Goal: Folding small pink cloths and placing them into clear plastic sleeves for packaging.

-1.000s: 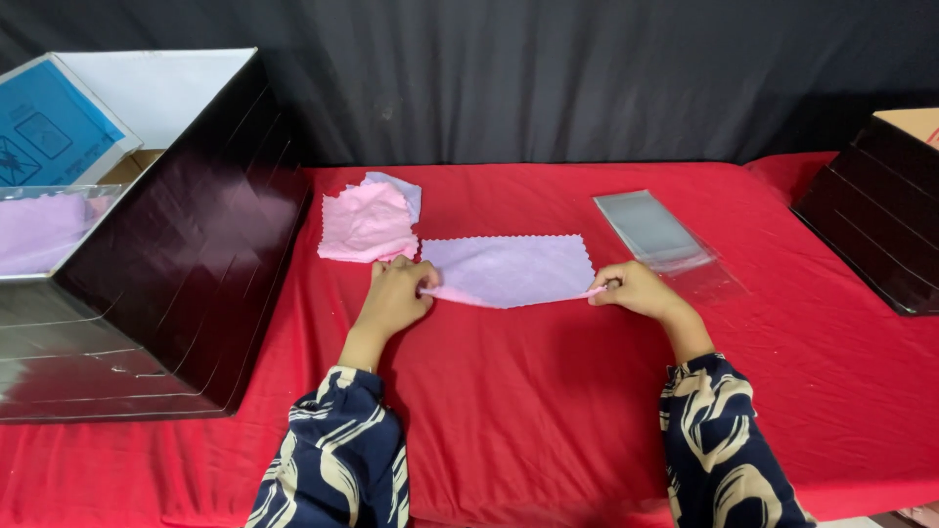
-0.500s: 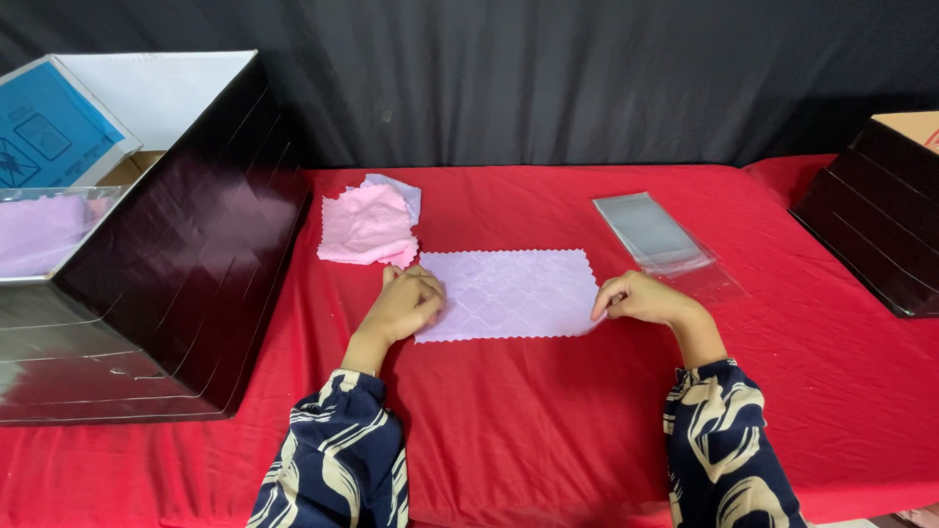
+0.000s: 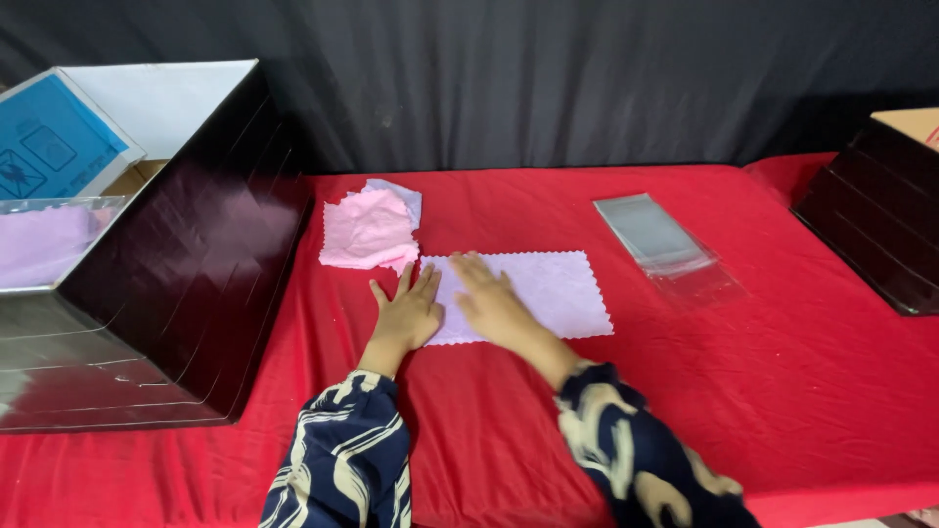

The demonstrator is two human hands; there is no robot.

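**Two flat hands on the lilac cloth**

Both of your hands are lying palm down, fingers stretched out and gripping nothing. Your left hand [image 3: 406,311] is resting at the left edge of the lilac cloth [image 3: 548,288], with the fingertips reaching onto its near left corner and the heel of the palm sitting on the red table [image 3: 782,391]. Your right hand [image 3: 492,301] is pressing flat on the left half of the same cloth, just beside the left hand and angling in from the lower right. The cloth is lying spread out as a rectangle with zigzag edges near the middle of the table; its right half is showing bare beyond your right hand.

A pile of pink cloths [image 3: 369,230] is sitting just above your left hand, touching the lilac cloth's far left corner. A clear plastic sleeve [image 3: 657,235] is lying well to the right of the cloth. A large open box with dark sides [image 3: 186,284] is standing at the left, and another dark box [image 3: 875,225] is sitting at the right edge.
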